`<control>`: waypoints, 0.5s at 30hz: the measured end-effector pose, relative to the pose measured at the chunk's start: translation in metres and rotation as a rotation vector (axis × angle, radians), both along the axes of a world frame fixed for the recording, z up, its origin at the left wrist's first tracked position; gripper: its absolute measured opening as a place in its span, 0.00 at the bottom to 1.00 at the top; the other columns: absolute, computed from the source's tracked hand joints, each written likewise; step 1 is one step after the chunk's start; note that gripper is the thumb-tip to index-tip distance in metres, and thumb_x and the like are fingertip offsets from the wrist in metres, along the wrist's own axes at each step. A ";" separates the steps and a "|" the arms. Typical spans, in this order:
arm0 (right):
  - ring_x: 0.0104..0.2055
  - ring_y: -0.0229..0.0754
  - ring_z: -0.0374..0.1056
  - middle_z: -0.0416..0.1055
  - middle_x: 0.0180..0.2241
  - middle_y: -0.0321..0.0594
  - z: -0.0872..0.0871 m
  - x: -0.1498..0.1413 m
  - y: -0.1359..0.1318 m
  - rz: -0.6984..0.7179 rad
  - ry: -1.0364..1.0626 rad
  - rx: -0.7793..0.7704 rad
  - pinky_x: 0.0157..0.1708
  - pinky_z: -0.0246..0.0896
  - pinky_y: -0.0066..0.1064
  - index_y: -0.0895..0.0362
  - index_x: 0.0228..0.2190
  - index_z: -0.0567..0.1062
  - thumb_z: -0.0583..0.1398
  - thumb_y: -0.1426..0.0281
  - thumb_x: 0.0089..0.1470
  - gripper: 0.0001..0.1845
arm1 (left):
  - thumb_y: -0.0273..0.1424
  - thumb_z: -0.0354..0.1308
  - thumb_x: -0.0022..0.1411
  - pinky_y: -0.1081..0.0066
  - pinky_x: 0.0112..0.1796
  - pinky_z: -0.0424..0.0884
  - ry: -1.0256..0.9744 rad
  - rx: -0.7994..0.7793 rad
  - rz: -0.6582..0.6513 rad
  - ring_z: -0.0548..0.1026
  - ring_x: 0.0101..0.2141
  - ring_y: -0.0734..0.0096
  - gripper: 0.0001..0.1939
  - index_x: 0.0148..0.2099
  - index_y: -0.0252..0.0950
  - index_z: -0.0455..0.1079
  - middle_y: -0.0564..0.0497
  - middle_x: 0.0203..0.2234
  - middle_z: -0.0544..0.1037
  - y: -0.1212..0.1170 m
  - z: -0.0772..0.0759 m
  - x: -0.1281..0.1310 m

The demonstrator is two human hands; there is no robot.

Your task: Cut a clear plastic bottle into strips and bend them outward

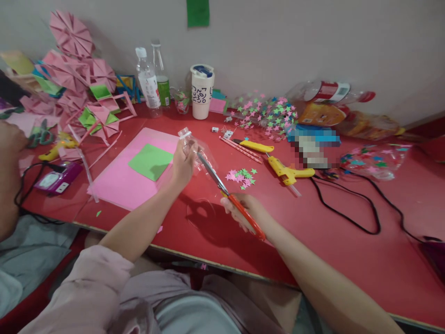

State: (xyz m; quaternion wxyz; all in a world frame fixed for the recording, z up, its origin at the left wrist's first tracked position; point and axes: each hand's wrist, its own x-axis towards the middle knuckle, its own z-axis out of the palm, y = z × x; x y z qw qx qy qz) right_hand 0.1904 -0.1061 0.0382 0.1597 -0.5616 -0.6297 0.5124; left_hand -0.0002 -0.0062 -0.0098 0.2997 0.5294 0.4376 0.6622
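Note:
My left hand (185, 162) is closed around a clear plastic bottle top (186, 133), its neck pointing up and away; the cut plastic spreads to the right of my fingers. In my right hand (245, 208) are red-handled scissors (239, 208), their blades angled up and left. The blade tips meet the plastic beside my left fingers; whether they are cutting it I cannot tell. Beneath my left wrist lie a large pink sheet (114, 171) and a green paper square (152, 161). Small pink and green paper stars (242, 177) lie right of the blades.
A yellow glue gun (288, 172), yellow cutter (256, 146) and striped straws (240, 149) lie to the right, with a black cable (347, 226). Bottles (149, 86) and a white cup (201, 95) line the wall. Pink folded paper (74, 74) and another person's arm (9, 181) are at left.

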 end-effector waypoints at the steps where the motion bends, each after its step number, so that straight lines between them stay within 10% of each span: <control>1: 0.12 0.31 0.53 0.54 0.12 0.26 0.000 0.000 0.000 0.006 -0.001 -0.006 0.14 0.48 0.26 0.53 0.20 0.62 0.56 0.42 0.51 0.28 | 0.41 0.54 0.66 0.68 0.34 0.72 0.020 0.010 0.004 0.75 0.30 0.72 0.10 0.40 0.40 0.64 0.52 0.30 0.75 -0.001 0.001 0.000; 15: 0.12 0.30 0.51 0.53 0.12 0.26 0.003 -0.004 -0.005 -0.054 0.002 0.010 0.13 0.46 0.26 0.53 0.19 0.61 0.57 0.40 0.49 0.30 | 0.41 0.55 0.65 0.65 0.38 0.71 0.073 0.019 0.033 0.76 0.31 0.70 0.09 0.39 0.42 0.65 0.52 0.30 0.77 -0.004 0.003 0.002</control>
